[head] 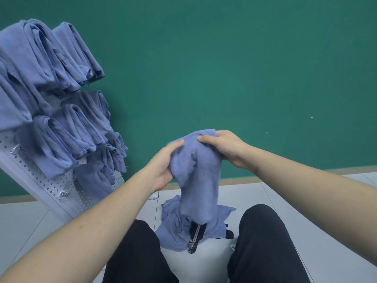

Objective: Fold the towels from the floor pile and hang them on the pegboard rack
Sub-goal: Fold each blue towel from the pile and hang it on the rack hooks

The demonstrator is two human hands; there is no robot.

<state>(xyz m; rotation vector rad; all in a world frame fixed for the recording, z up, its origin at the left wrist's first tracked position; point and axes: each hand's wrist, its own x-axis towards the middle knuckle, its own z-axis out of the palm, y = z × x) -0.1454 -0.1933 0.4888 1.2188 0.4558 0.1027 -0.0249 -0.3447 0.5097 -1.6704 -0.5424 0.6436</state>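
Hanging long-axis down between the knees, the blue towel [195,170] is bunched at its top end, lower end draping toward the floor pile [175,229]. Left hand [163,166] grips its left edge, right hand [226,148] clutches the top. Pegboard rack [53,186] stands left, loaded with folded towels [51,78].

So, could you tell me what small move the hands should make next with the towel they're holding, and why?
Probably slide the left hand and right hand apart along the top edge to spread the towel. Both grip it bunched together, so it hangs crumpled above the floor pile; it looks too rumpled to fold neatly for the pegboard rack.
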